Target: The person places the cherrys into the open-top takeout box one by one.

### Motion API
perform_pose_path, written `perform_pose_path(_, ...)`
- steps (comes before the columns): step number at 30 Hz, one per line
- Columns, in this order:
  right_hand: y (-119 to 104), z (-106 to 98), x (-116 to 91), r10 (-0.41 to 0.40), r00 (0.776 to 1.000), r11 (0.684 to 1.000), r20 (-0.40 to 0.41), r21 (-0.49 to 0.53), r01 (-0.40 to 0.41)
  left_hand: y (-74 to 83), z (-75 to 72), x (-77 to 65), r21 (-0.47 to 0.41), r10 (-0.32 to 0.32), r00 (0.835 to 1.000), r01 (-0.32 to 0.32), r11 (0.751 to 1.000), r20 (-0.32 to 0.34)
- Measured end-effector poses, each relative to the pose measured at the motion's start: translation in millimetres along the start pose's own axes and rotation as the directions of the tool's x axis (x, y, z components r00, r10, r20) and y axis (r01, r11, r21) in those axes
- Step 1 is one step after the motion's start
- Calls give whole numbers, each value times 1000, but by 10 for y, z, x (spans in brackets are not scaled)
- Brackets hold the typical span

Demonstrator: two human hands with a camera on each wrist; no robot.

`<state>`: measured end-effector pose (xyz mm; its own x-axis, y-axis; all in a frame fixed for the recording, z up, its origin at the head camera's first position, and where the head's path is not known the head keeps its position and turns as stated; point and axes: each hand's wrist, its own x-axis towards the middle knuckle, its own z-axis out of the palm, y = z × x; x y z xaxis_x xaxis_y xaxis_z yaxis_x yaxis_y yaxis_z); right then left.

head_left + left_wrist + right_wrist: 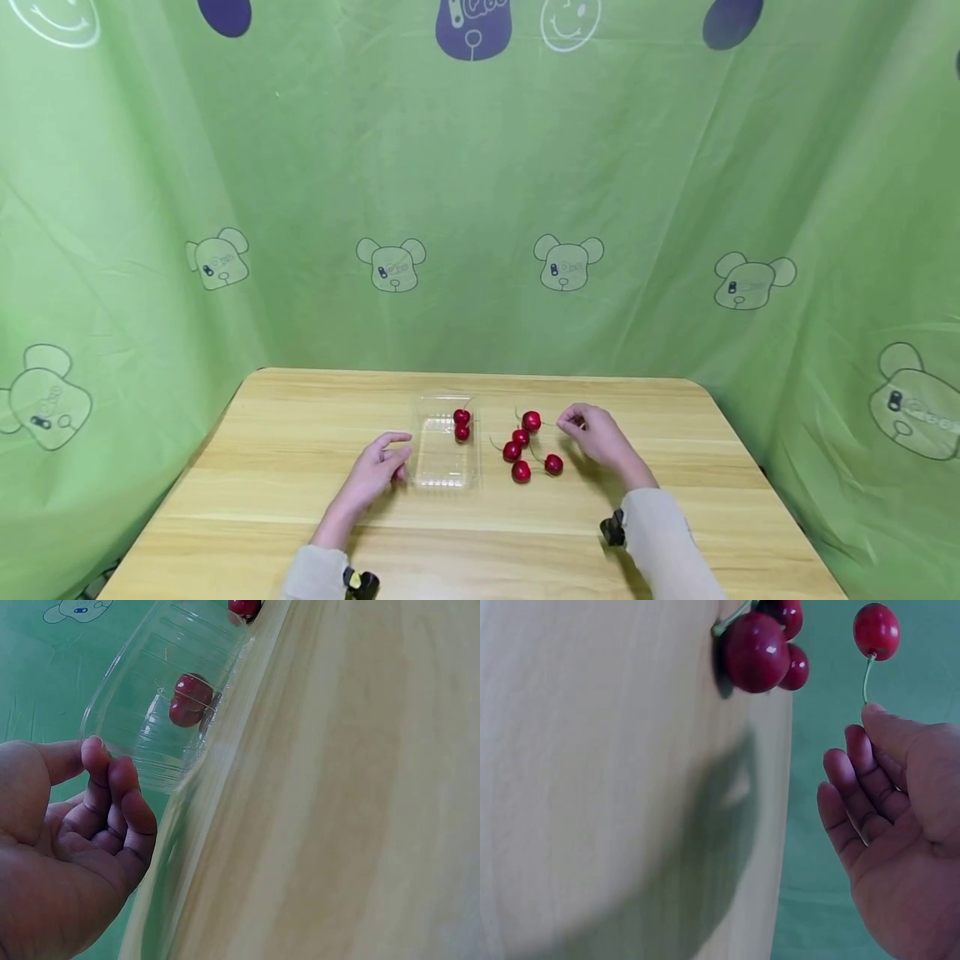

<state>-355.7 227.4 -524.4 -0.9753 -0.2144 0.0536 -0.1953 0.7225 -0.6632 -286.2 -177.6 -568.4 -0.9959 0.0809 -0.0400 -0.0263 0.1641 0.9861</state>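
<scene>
A clear plastic container lies on the table with two red cherries inside, near its right side. My left hand is at the container's left edge. In the left wrist view, its thumb and fingertips pinch the container's rim. To the right, my right hand pinches a cherry's green stem between thumb and finger. That cherry hangs off the stem's far end, raised in the right wrist view. Several loose cherries with stems lie between the container and my right hand.
The pale wooden table has rounded far corners. A green curtain printed with bear heads surrounds it at the back and both sides. Dark wrist cameras sit at the grey sleeves.
</scene>
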Motion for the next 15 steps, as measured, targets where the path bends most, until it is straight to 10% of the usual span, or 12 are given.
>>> perform_pose_path(15,-376,-8,12,-79,997,997,-23,6,79,-8,19,-7,6,8,1000,-8,1000,-10)
